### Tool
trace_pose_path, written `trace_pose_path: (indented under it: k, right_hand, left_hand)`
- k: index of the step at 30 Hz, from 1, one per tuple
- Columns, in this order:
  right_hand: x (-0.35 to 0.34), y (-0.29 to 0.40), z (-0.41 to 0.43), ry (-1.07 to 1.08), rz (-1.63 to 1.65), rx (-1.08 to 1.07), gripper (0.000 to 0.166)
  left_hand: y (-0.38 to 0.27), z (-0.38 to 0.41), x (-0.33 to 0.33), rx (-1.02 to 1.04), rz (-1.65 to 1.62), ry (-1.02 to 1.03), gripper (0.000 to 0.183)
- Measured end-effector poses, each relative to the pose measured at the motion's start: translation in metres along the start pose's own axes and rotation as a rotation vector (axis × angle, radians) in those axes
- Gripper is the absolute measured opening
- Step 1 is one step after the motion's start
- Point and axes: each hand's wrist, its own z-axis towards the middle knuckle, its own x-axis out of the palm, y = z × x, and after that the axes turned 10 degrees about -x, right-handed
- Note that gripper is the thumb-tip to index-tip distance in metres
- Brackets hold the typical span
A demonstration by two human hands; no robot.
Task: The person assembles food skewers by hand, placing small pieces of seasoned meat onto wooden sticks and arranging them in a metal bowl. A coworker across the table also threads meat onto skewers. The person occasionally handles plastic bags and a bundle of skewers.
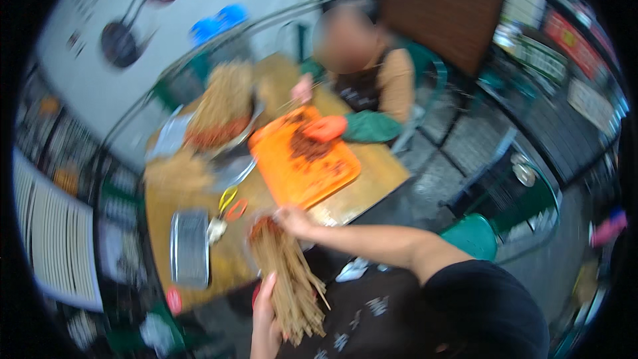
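Note:
A thick bundle of thin bamboo skewers (pixel 286 279) lies slanted in front of my apron, with reddish food, likely meat, at its far end. Around the lower stick ends, my left hand (pixel 266 316) grips the bundle from the left side. At the reddish end is my right hand (pixel 296 222), its fingers against the food and what looks like clear plastic around it. Blur hides whether those fingers pinch the plastic or only touch it.
Across the wooden table (pixel 229 269), a co-worker's orange-gloved hand (pixel 326 128) works over chopped meat on an orange tray (pixel 284 187). A larger skewer pile (pixel 224 99) rests in a metal bowl. Scissors (pixel 228 198) and a rectangular metal tray (pixel 189 249) lie left. A green stool (pixel 471 237) stands right.

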Motion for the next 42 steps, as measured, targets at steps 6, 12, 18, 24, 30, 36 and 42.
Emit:
trace_pose_path:
  k: [6,12,18,24,30,36,42]
  right_hand:
    - [0.002,0.058,0.000,0.180,0.412,0.283,0.027]
    - [-0.003,0.096,-0.019,0.124,-0.080,-0.007,0.047]
    - [0.084,0.078,-0.041,-0.407,-0.419,-0.345,0.024]
    - [0.051,0.088,-0.052,-0.033,-0.308,-0.338,0.036]
    - [0.058,0.057,-0.051,-0.082,-0.167,-0.376,0.033]
    - [0.051,0.049,-0.049,-0.059,-0.091,-0.366,0.030]
    - [0.047,0.045,-0.046,-0.054,-0.050,-0.363,0.026]
  left_hand:
    - [-0.020,0.006,-0.019,0.286,0.256,-0.171,0.028]
    - [-0.034,0.043,-0.034,0.727,0.566,-0.351,0.021]
    - [-0.041,0.076,-0.044,1.110,0.803,-0.510,0.017]
    - [-0.041,0.083,-0.061,1.100,0.980,-0.398,0.023]
    - [-0.028,0.061,-0.022,1.182,1.094,-0.346,0.019]
    - [-0.022,0.038,0.007,1.034,1.181,-0.424,0.031]
    - [-0.024,0.034,0.012,0.944,1.236,-0.489,0.038]
